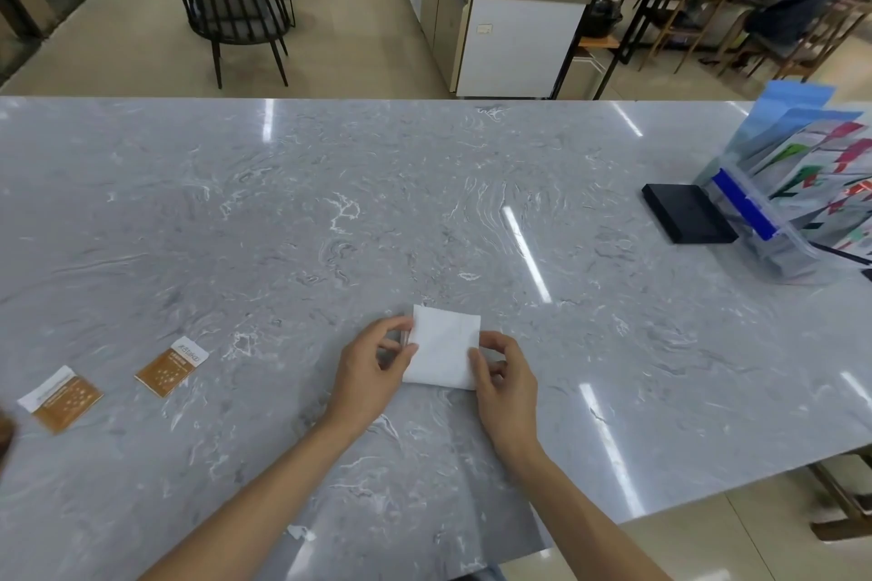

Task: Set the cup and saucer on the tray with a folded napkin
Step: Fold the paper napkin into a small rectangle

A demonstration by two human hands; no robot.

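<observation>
From the head view, a white napkin [442, 348] lies flat on the grey bench [330, 212], already folded small. The left hand [373, 373] pinches its left edge with curled fingers [398, 347], and the right hand [507, 377] pinches the right edge likewise, probably to square the fold. Left of the napkin lie two brown sachets [172, 366]. Far to its right, a clear rack [797, 198] holds leaflets. Cup, saucer and tray are not visible.
</observation>
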